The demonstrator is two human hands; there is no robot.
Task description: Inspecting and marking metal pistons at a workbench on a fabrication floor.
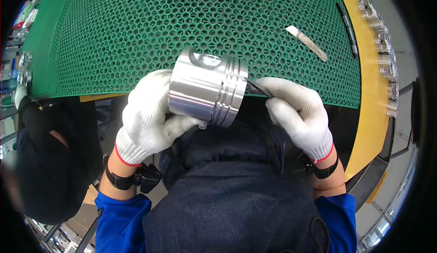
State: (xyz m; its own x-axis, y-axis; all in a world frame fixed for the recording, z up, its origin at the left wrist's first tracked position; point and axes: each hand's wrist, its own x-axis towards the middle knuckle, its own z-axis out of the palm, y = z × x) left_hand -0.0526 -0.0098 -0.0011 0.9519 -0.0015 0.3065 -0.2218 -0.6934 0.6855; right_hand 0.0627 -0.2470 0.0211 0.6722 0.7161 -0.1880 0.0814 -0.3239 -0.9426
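A shiny metal piston (200,87) lies tilted on its side above the near edge of the green mat, its ring grooves toward the right. My left hand (148,112), in a white knit glove with a red cuff, is closed around the piston's left end, thumb underneath. In my gloved right hand (298,112) a thin, dark, pointed tool (258,88) is pinched between thumb and fingers. The tool's tip meets the rim of the piston at the grooved end, or comes very close to it. Its handle is hidden in the glove.
A short blade with a wrapped handle (309,45) lies on the green honeycomb mat (136,34). Beyond it are a slim black tool (347,30) and a yellow board (364,130) lined with several metal parts (384,62). Another person (50,162) in dark clothes is at left.
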